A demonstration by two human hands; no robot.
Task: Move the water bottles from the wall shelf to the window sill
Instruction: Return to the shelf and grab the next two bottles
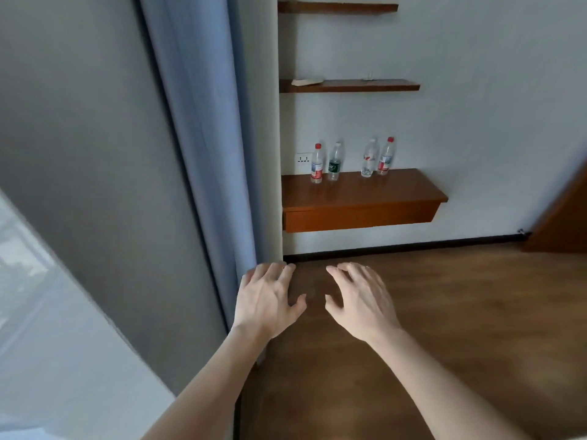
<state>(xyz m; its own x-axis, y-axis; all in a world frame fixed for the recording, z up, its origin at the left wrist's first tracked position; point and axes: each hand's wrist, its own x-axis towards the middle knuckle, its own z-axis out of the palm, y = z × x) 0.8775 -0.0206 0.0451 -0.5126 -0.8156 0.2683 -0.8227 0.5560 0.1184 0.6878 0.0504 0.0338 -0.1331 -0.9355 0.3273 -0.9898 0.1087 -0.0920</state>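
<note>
Several clear plastic water bottles stand upright on the low wooden wall shelf. At the left are a red-capped, red-labelled bottle and a green-labelled one. At the right are a clear-capped bottle and another red-capped bottle. My left hand and my right hand are stretched out in front of me over the floor, well short of the shelf, fingers spread, holding nothing. The white window sill runs along the lower left.
A blue curtain hangs beside a grey wall panel between the sill and the shelf. Two thin wooden shelves sit higher on the white wall. A wall socket is behind the left bottles. A wooden door is at the right.
</note>
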